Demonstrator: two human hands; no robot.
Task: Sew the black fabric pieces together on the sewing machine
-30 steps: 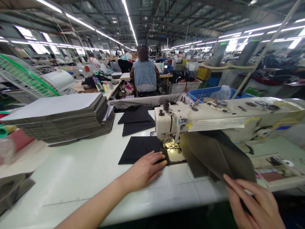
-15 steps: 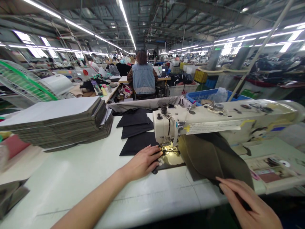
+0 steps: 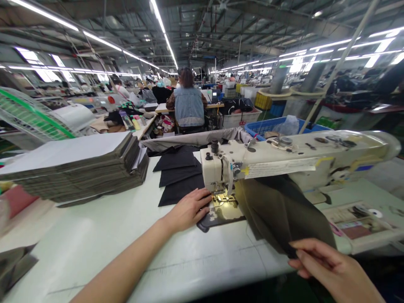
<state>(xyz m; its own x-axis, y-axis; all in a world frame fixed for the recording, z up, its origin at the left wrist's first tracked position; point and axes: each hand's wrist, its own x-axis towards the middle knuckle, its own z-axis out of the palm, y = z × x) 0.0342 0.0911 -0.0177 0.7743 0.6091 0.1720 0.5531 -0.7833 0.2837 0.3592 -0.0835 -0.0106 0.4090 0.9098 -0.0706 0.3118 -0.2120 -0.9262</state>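
Left hand: the left hand (image 3: 189, 208) lies flat and open, palm down, with its fingertips on the black fabric piece (image 3: 217, 219) just beside the presser foot (image 3: 224, 197)
Right hand: the right hand (image 3: 328, 269) is at the near edge of the counter (image 3: 110, 235), thumb and fingers closed on the lower edge of the olive-grey fabric panel (image 3: 280, 210), holding it up off the surface
Work pieces: the black piece sits under the foot with its near corner rounded over; the olive-grey panel slopes from under the arm of the sewing machine (image 3: 284, 162) toward the near right corner
Step, as judged: steering both layers at the foot, one hand pressing and the other tensioning; cannot tell whether the needle is running
Next move calls for: edges kept matched at the foot, even tension from the right hand, left fingertips kept off the needle line
Around: stack of grey cut panels (image 3: 78, 168) at the far left; spare black pieces (image 3: 176, 162) behind the left hand; a parts tray (image 3: 362, 219) at the right edge; a person in a denim vest (image 3: 188, 105) seated, back turned, at the next counter
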